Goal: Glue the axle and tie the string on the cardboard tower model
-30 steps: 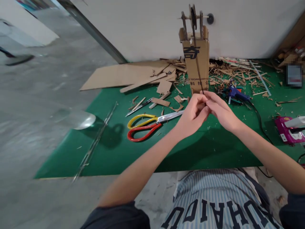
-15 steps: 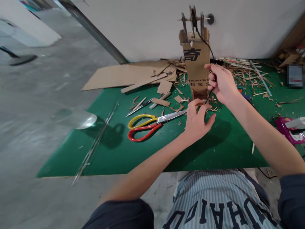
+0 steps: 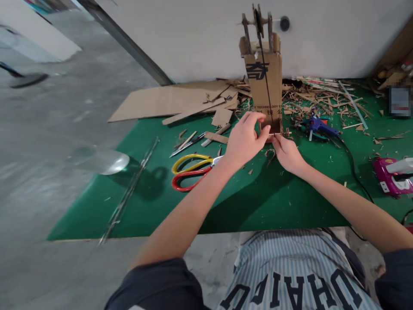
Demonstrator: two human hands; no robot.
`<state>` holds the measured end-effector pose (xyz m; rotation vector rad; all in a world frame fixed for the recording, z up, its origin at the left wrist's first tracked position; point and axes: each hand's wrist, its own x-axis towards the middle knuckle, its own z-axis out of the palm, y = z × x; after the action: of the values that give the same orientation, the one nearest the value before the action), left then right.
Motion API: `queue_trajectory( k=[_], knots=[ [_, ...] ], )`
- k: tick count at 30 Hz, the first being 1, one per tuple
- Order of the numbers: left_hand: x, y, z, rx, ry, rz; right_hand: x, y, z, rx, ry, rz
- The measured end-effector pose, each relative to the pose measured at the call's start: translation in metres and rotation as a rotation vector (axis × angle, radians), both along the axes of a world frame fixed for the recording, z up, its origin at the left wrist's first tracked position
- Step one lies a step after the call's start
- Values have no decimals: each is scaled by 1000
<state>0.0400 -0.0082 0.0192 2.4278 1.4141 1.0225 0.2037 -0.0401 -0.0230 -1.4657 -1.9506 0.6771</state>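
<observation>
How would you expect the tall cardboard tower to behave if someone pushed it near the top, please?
The cardboard tower is tall on a narrow base, so it would probably tip easily. It looks hollow, so likely light. The left hand and right hand sit at its foot, which may steady it.

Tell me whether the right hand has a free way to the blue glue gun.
Probably yes. The right hand rests at the base of the cardboard tower, and the blue glue gun lies just beyond it on the green mat, with only small scraps between.
</observation>
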Motion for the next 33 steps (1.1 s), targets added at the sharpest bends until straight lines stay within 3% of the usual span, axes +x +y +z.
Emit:
queue_trajectory(
  k=[4,8,13,18,23,26,29,31,33],
  knots=[
    [0,15,32,-191,223,-71,1,-13,1,134,-587,56],
    [1,16,45,-242,303,-78,3,-21,7,184,-807,116],
    [0,-14,24,-104,353,65,12,-19,20,129,-841,55],
    [7,-45,-13,-112,671,-160,21,-15,22,49,-886,56],
    [5,-42,-34,-11,712,-185,19,-15,16,54,-870,30],
    [-1,-37,-33,-5,701,-230,16,-18,17,72,-845,40],
    [-12,-33,-18,-11,725,-215,13,-21,18,108,-796,75],
    [-24,-25,-3,21,688,-121,10,-22,17,132,-752,90],
    [-39,-11,13,21,606,81,8,-22,15,153,-718,84]
  ],
)
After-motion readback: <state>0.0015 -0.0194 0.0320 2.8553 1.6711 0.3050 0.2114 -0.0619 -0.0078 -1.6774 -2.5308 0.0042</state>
